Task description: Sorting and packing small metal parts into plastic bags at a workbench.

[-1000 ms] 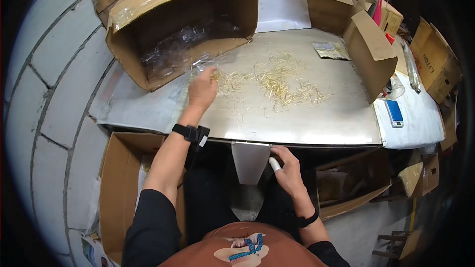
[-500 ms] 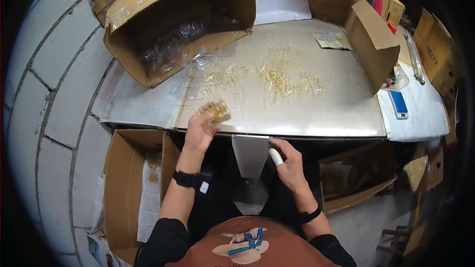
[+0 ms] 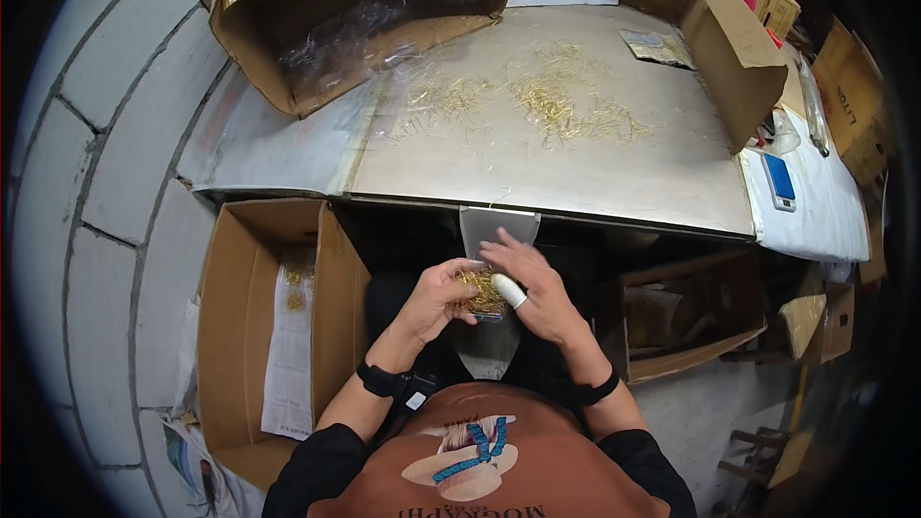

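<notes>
Golden pins (image 3: 486, 294) sit bunched before the near table edge (image 3: 624, 215), pinched in the left hand (image 3: 434, 301); the right hand (image 3: 537, 294), fingers spread, is just to their right. Loose pins (image 3: 552, 107) litter the tabletop (image 3: 662, 182).

I see a person's left hand (image 3: 436, 302) holding a small clear box (image 3: 491, 308) of gold-coloured pins (image 3: 477, 288); the right hand (image 3: 535, 290) (its thumb (image 3: 509, 292) wrapped in white) spreads just beside it, before a pin-strewn table (image 3: 662, 177).

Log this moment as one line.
left hand: holding gold pieces | right hand: open beside them, white thumb cover | tabletop: scattered gold pieces | white sheet, right: blue-topped scale
</notes>
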Tool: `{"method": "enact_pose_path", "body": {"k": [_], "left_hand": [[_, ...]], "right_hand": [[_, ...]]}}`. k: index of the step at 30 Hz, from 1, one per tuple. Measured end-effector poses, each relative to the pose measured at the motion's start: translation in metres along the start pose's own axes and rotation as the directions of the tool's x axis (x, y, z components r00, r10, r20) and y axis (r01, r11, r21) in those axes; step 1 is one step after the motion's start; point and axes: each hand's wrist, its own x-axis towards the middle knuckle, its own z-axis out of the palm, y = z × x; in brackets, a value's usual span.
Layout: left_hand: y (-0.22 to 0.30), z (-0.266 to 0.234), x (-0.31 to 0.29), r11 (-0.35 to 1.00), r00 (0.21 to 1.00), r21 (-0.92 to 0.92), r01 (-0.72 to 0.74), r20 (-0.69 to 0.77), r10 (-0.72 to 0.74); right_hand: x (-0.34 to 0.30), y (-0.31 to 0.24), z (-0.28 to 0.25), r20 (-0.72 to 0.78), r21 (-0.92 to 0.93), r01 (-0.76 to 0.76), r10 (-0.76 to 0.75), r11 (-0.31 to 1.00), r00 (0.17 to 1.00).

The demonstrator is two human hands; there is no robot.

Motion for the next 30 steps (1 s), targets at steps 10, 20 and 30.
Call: {"method": "enact_pose_path", "body": {"k": [10,20,30], "left_hand": [[-0.014,0.003,-0.007,1.000,0.999,0.009,0.025,0.020,-0.025],[-0.011,0.001,-0.016,0.956,0.987,-0.293,0.029,0.161,0.019],[-0.023,-0.005,-0.012,0.978,0.991,-0.174,-0.115,-0.088,0.101]], "right_hand": [[-0.010,-0.010,-0.005,0.122,-0.361,0.220,-0.188,0.906,0.975],[-0.014,-0.012,0.009,-0.062,-0.029,0.221,-0.222,0.975,0.973],[-0.021,-0.014,0.012,0.119,-0.352,0.112,-0.074,0.929,0.990]]}}
